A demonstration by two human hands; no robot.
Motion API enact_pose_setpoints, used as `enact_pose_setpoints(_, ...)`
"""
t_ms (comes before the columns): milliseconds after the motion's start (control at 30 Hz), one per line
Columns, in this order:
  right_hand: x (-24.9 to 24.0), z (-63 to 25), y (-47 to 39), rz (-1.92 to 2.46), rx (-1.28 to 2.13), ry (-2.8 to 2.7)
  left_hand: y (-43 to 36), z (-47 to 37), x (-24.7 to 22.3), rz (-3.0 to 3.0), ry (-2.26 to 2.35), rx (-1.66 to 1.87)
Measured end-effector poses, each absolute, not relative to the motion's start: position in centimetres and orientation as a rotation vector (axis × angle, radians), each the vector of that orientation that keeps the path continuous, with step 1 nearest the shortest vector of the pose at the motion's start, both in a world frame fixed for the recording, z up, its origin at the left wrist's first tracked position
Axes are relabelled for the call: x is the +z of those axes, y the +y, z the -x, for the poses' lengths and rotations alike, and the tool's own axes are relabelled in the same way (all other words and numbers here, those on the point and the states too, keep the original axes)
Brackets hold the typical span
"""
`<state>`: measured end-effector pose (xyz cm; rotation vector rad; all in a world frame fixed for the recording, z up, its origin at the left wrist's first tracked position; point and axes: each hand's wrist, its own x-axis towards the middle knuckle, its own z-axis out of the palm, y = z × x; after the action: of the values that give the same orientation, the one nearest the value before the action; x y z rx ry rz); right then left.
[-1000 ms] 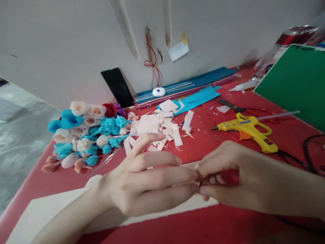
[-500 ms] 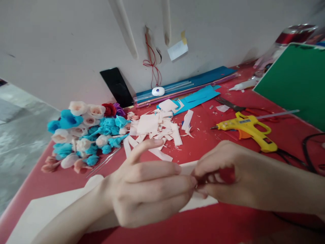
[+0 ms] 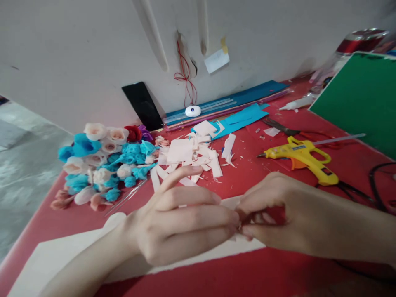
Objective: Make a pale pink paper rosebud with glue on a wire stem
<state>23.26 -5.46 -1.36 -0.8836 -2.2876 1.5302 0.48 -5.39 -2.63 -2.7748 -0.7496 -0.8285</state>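
L hand (image 3: 182, 225) and R hand (image 3: 272, 214) meet fingertip to fingertip low in the centre, just above the red tabletop (image 3: 262, 276). Both are pinched shut on a small pale paper bit (image 3: 239, 225); it sits right at the join btwn the two hands, mostly hidden by fingers, so its shape can't be made out. L index finger sticks out straight, apart from the other fingers, which curl in toward the pinch. R hand is curled, thumb and fingers closed round the same bit.

Under the hands lies a cream sheet (image 3: 62, 255), running off to the lower left. Behind L hand, a heap of pale scraps (image 3: 188, 154). Left of that, a pile of paper flowers (image 3: 105, 163) in blue, white, pink, w/ one red. Right of centre, a yellow glue gun (image 3: 305, 159) lies on its side, well apart from R hand. Scissors (image 3: 287, 132) just behind the gun. Blue paper (image 3: 241, 117) lies along the wall, a small white device (image 3: 193, 111) resting on it. A black phone (image 3: 142, 105) leans on the wall. Green board (image 3: 361, 99) at far right.
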Motion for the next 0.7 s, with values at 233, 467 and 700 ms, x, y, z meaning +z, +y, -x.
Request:
enact_pose_setpoints(233,-1.7,-23.4,-5.3,0.891,1.463,-2.307,-4.4,-1.1,-1.7,2.860,-0.447,-1.123)
enact_pose_setpoints(467,-1.7,-23.4,-5.1,0.833,1.494,-2.319,-4.3,-1.5,-1.7,2.910,-0.446,-1.152)
enact_pose_setpoints(700,-1.7,-23.3,-5.3,0.825,1.495,-2.316,-4.7,-1.9,-1.4,2.914,-0.487,-1.078)
